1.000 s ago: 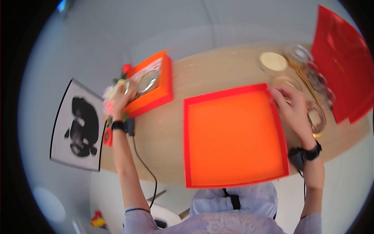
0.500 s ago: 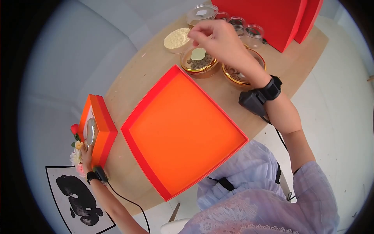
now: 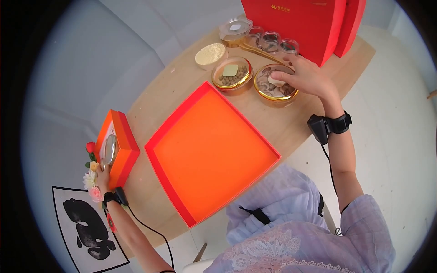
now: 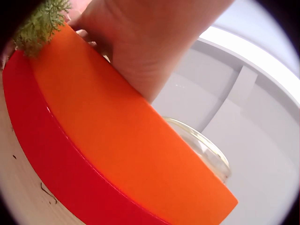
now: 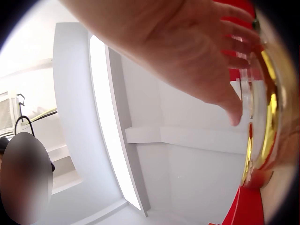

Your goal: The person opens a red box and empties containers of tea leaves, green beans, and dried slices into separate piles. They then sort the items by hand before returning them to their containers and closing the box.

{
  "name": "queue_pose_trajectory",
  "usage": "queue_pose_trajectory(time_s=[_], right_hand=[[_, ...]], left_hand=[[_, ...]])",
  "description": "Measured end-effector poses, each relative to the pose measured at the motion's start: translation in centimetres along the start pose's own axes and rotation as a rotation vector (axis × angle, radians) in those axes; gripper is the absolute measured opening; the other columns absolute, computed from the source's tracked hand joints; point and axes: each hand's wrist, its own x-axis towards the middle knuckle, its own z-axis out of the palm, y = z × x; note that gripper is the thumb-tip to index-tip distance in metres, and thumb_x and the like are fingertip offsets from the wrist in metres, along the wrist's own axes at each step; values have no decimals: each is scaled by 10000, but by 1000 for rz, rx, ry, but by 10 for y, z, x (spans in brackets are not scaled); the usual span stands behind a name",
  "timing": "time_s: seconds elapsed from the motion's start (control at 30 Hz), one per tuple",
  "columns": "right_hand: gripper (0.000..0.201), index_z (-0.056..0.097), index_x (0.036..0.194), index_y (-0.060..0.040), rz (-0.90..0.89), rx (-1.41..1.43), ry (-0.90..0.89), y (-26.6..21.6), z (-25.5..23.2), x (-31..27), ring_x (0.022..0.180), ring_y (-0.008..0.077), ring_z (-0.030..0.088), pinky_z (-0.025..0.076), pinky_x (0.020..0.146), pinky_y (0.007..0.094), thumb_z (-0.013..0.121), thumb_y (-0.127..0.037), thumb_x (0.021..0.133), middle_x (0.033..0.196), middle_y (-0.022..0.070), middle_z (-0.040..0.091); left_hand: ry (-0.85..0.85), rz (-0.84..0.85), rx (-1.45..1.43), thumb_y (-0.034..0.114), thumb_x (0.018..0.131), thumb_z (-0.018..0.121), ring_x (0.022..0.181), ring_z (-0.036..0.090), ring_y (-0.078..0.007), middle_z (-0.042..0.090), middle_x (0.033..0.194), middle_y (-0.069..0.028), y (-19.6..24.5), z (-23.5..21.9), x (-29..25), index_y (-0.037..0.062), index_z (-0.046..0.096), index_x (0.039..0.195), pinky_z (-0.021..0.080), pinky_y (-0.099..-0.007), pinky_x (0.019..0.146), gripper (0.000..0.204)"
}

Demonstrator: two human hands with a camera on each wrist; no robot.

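Observation:
My right hand is spread over a round clear jar with a gold rim, thumb above its lid and fingers extended along the far side. Curved pale brown pieces show inside that jar. Beside it stands a similar gold-rimmed jar of small brown pellets with a pale label on top. At the far left my left hand reaches over the wall of a small orange and red box. Its fingers are hidden inside, as the left wrist view shows, so I cannot tell whether they grip anything. A shiny oval-looking lid shows in that box.
A large red tray with an orange inside takes up the table's middle. Behind the jars are a textured cream lid, a golden spoon, small clear containers and red bags. Artificial flowers adjoin the small box.
The head view has turned toward the right side. My right hand has left the tray's edge, passed over the pellet jar and come to the other jar. The left hand stays at the small box.

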Motion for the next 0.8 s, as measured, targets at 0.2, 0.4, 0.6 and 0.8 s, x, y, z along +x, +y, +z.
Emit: queue_pose_trajectory(time_s=[0.2,0.4,0.6,0.8], right_hand=[[767,647,1282,38,42,179,-19,14,11,-10,1037,298,695,542,882,375,761,-580,844,1145,215,704],[600,678,1205,41,47,407,-103,17,18,-13,988,304,712,547,861,375,756,-444,861,1057,208,729],[595,687,1171,46,124,298,-79,2,16,-19,948,338,708,542,829,407,739,-472,882,1023,239,718],[575,703,1111,43,148,218,-30,4,18,-25,908,372,691,526,808,443,676,-505,940,988,276,697]], left_hand=[[209,-248,271,624,931,563,1132,632,-457,650,1243,-299,146,-67,-86,15,620,1329,492,-477,991,729],[71,524,-569,323,973,678,1103,644,-346,682,1212,-198,327,-115,-183,-38,661,1220,503,-433,932,437],[-142,1174,-430,412,901,739,1149,600,-383,626,1262,-236,491,-78,-253,-55,599,1289,443,-474,1019,623],[-327,1184,-318,586,779,789,1114,616,-423,638,1144,-322,567,-37,-259,-155,571,1199,435,-471,1012,880]])
